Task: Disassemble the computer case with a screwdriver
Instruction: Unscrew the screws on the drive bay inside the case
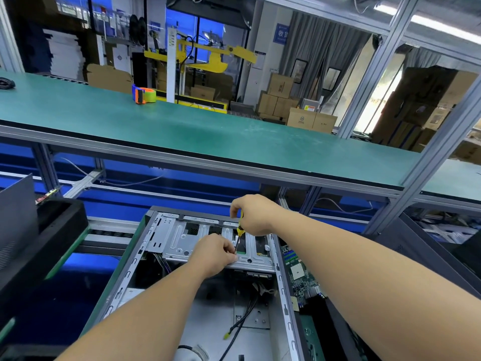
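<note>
Case (156, 295) open, lying on side below green shelf (234, 136), silver drive cage (182, 241) across its far end. I see right hand (256, 216) curled round yellow-handled screwdriver (240, 230), held near upright, tip down at cage edge. Left hand (214, 252) rests on cage, fingers bent, pinching near shaft tip; what they hold, I cannot tell. Green circuit board (302, 277) just right of case. Tape dispenser (144, 94) on shelf, well apart.
</note>
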